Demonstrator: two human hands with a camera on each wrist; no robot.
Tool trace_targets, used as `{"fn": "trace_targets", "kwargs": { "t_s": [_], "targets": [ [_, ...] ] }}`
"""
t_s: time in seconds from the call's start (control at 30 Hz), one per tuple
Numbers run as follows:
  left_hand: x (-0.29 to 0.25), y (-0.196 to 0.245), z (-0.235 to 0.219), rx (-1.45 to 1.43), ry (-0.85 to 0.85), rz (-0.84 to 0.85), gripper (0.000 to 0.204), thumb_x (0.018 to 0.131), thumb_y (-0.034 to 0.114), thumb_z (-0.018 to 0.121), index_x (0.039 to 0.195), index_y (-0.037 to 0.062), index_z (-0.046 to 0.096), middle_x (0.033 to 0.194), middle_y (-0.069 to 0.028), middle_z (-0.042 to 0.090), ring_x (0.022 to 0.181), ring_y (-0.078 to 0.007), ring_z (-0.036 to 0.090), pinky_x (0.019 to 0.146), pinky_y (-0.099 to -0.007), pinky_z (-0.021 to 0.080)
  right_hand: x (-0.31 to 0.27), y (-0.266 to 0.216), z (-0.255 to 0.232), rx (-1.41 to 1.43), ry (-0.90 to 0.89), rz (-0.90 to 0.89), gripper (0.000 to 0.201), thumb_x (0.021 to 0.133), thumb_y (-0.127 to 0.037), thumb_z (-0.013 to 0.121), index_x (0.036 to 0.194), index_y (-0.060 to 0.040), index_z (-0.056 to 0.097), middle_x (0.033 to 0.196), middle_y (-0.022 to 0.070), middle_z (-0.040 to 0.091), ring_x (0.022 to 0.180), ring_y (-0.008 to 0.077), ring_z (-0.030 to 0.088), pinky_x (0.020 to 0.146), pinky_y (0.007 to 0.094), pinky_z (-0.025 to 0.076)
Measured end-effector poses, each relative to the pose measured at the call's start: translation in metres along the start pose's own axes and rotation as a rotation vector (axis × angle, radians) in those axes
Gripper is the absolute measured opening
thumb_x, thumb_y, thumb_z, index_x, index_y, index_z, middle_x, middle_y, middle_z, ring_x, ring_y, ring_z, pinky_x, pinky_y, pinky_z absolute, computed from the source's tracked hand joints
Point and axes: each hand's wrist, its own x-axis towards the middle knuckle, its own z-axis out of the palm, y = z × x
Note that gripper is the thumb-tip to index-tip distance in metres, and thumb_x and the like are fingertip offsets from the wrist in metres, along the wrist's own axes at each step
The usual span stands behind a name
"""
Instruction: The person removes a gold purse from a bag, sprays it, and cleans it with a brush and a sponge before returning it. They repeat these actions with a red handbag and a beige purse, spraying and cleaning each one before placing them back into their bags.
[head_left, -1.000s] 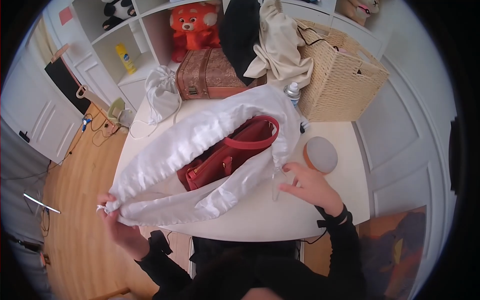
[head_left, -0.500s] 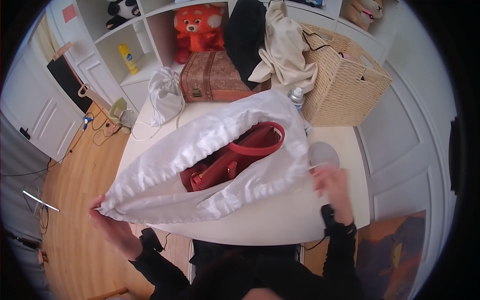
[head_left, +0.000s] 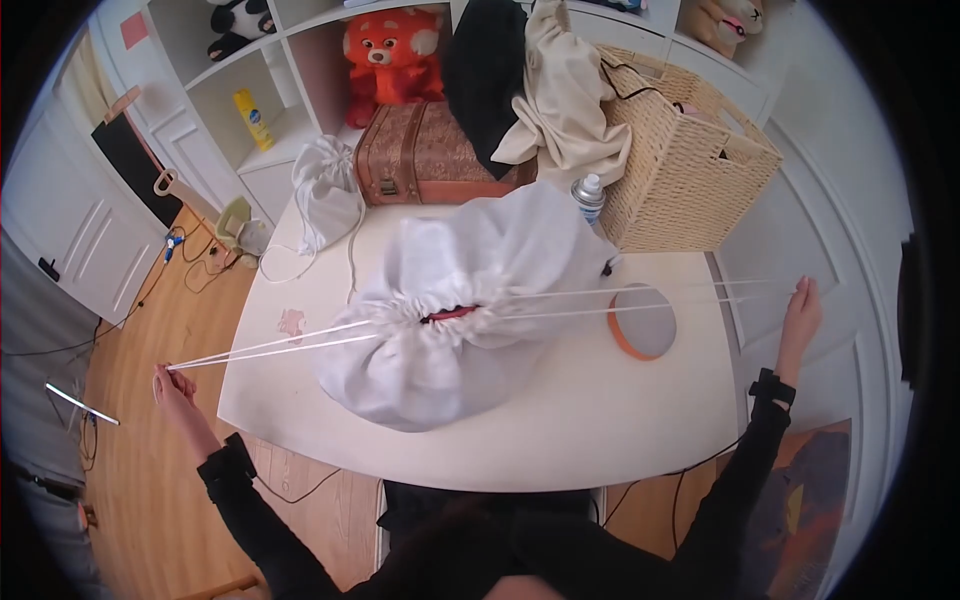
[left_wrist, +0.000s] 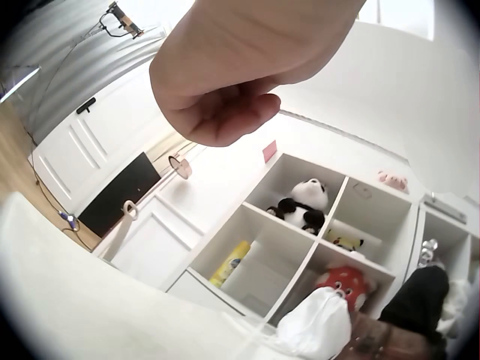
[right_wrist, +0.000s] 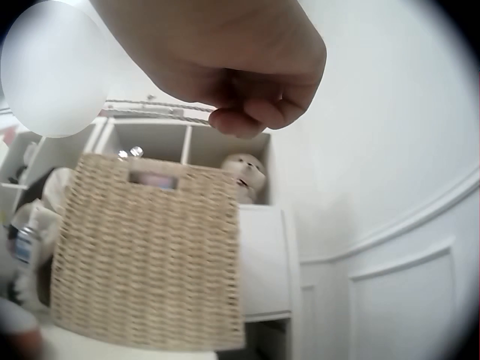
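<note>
Head view: on the white table (head_left: 590,430) sits the gathered white bag (head_left: 430,375); left hand (head_left: 180,395) and right hand (head_left: 800,315) pinch its taut cords (head_left: 285,350). I'd call this cinching; the small remaining opening (head_left: 452,314) calls for even tension.

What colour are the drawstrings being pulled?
The drawstrings are white; the head view shows them best.

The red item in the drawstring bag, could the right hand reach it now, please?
Probably not: the drawstring bag is cinched almost shut over the red item, and the right hand grips its cords.
</note>
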Motion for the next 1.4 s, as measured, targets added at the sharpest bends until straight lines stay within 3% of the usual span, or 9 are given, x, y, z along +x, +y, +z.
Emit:
{"fn": "trace_targets", "kwargs": {
  "t_s": [0.1,0.2,0.37,0.5,0.8,0.9,1.0,1.13,1.4],
  "targets": [
    [0.027,-0.005,-0.023,-0.019,-0.235,-0.196,0.029,0.103,0.034,0.051,0.088,0.0095,0.056,0.061,0.0005,0.048,0.052,-0.0073,0.044,0.045,-0.0230,0.036,0.001,0.024,0.005,-0.002,-0.098,0.134,0.024,0.102,-0.026,0.051,0.099,-0.0049,0.062,0.069,0.0049,0.061,0.051,0.0146,0.050,0.051,0.0300,0.041],
    [-0.019,0.030,0.042,0.294,-0.249,-0.072,0.029,0.103,0.035,0.051,0.108,0.0082,0.058,0.082,-0.0044,0.062,0.068,-0.0112,0.060,0.058,-0.0251,0.048,-0.012,-0.018,0.009,0.201,-0.285,0.279,0.025,0.102,-0.028,0.052,0.101,-0.0048,0.062,0.075,0.0060,0.063,0.054,0.0130,0.052,0.051,0.0293,0.042],
    [-0.156,0.091,0.162,0.312,-1.162,0.317,0.100,0.073,0.029,0.085,0.149,0.0017,0.025,0.131,-0.0150,0.052,0.124,-0.0244,0.052,0.104,-0.0357,0.042,-0.049,-0.157,0.023,0.614,-0.598,0.167,0.018,0.098,-0.020,0.058,0.106,-0.0042,0.062,0.093,0.0064,0.063,0.062,0.0101,0.054,0.055,0.0277,0.045],
    [-0.240,0.069,0.209,0.126,-0.824,0.159,0.104,0.064,0.018,0.089,0.147,0.0014,0.028,0.134,-0.0167,0.052,0.123,-0.0235,0.053,0.103,-0.0351,0.042,-0.078,-0.239,0.017,0.811,-0.870,-0.171,0.018,0.091,-0.010,0.063,0.107,-0.0027,0.061,0.094,0.0061,0.063,0.066,0.0135,0.058,0.059,0.0265,0.047],
    [-0.197,0.013,0.194,0.162,-0.515,0.099,0.044,0.077,0.014,0.078,0.114,-0.0019,0.061,0.109,-0.0127,0.067,0.101,-0.0194,0.063,0.090,-0.0328,0.048,-0.145,-0.257,0.022,0.840,-1.381,-0.518,0.018,0.089,-0.010,0.065,0.105,-0.0022,0.062,0.097,0.0082,0.063,0.072,0.0229,0.064,0.067,0.0335,0.052],
    [-0.169,0.039,0.171,0.120,-0.398,0.203,0.044,0.083,0.017,0.073,0.119,-0.0038,0.060,0.115,-0.0122,0.065,0.101,-0.0190,0.062,0.087,-0.0318,0.049,-0.140,-0.257,0.010,0.833,-1.320,-0.515,0.020,0.087,-0.011,0.064,0.106,-0.0052,0.063,0.104,0.0080,0.061,0.077,0.0256,0.064,0.069,0.0355,0.052],
    [-0.155,0.075,0.162,0.139,-0.307,0.282,0.042,0.085,0.016,0.069,0.121,-0.0043,0.059,0.117,-0.0127,0.064,0.102,-0.0193,0.062,0.087,-0.0320,0.049,-0.128,-0.267,-0.003,0.939,-0.916,-0.442,0.027,0.087,-0.011,0.065,0.114,-0.0080,0.063,0.115,0.0069,0.057,0.080,0.0239,0.063,0.068,0.0349,0.051],
    [-0.122,0.110,0.160,0.107,-0.105,0.289,0.044,0.090,0.017,0.060,0.128,-0.0043,0.055,0.125,-0.0134,0.059,0.110,-0.0209,0.059,0.093,-0.0350,0.048,-0.119,-0.257,-0.006,0.930,-0.842,-0.361,0.033,0.086,-0.010,0.066,0.119,-0.0094,0.061,0.120,0.0066,0.055,0.081,0.0232,0.063,0.068,0.0340,0.051],
    [-0.043,0.151,0.317,-0.086,-0.154,0.703,0.047,0.086,0.015,0.071,0.127,-0.0020,0.057,0.116,-0.0097,0.065,0.102,-0.0178,0.061,0.088,-0.0319,0.048,-0.139,-0.256,0.015,0.752,-1.017,-0.519,0.035,0.090,-0.017,0.060,0.124,-0.0098,0.057,0.109,0.0066,0.059,0.081,0.0266,0.065,0.068,0.0381,0.052]
  ]
}}
